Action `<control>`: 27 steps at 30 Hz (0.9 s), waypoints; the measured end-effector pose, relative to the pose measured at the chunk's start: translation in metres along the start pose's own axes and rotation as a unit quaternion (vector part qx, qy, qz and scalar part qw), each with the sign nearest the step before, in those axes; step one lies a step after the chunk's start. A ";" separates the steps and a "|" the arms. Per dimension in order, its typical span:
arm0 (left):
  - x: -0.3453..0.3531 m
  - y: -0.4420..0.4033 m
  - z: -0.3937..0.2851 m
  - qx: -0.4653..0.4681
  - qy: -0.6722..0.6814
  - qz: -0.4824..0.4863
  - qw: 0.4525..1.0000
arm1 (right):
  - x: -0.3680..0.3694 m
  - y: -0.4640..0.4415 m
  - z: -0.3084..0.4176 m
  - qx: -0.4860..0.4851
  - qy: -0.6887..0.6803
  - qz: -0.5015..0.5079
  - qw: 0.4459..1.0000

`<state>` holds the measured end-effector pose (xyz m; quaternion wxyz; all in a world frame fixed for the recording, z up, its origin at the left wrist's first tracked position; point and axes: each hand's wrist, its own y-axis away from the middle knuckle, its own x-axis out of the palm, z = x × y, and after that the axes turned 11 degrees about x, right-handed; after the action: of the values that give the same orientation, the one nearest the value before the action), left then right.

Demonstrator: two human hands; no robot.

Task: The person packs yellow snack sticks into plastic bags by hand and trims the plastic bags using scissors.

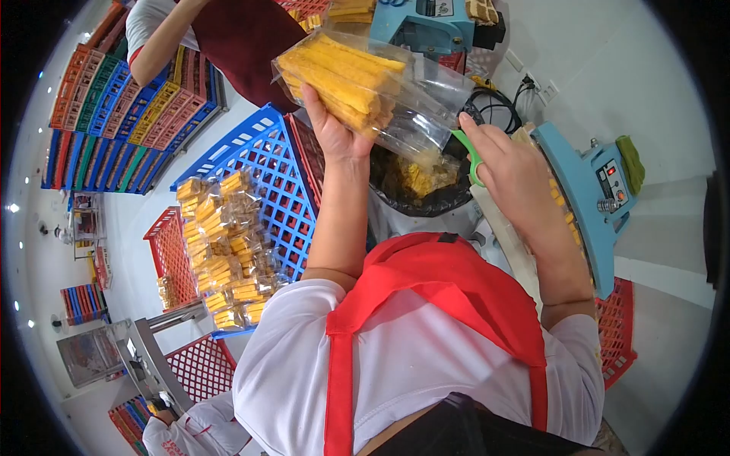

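Observation:
My left hand (338, 135) holds up a clear plastic bag of yellow sticks (338, 76), its fingers wrapped under the filled part. The bag's loose plastic end stretches to the right. In my right hand (506, 167) are green-handled scissors (474, 158), close to that loose end. The blades are hard to make out against the plastic. Beneath the bag stands a bin with a black liner (426, 204), with yellow scraps and clear plastic inside.
A blue crate (285, 228) on the left holds many small bags of yellow sticks (228, 243). Blue sealing machines (585, 205) stand at the right and top. Stacked coloured crates (129, 99) line the far left. Another person in a dark apron (247, 45) stands opposite.

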<state>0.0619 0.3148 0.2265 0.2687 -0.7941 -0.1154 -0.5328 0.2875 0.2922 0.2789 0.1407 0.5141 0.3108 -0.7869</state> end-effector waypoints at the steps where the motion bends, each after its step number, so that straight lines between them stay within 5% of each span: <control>1: -0.001 0.000 0.001 0.008 -0.018 -0.012 1.000 | 0.005 0.000 -0.002 0.020 -0.028 0.001 0.999; 6: -0.011 -0.003 0.000 0.015 -0.018 -0.018 1.000 | 0.021 0.002 -0.002 0.090 -0.152 0.012 0.984; 8: -0.013 -0.002 -0.001 0.019 -0.020 -0.015 1.000 | 0.021 0.003 0.005 0.166 -0.270 0.114 0.941; 27: -0.016 0.007 -0.006 0.040 -0.013 0.013 0.999 | 0.049 0.008 0.011 0.085 -0.357 0.063 0.928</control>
<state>0.0545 0.3073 0.2117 0.3060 -0.7911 -0.1300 -0.5135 0.2625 0.2840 0.2352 0.2477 0.2278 0.1386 -0.9314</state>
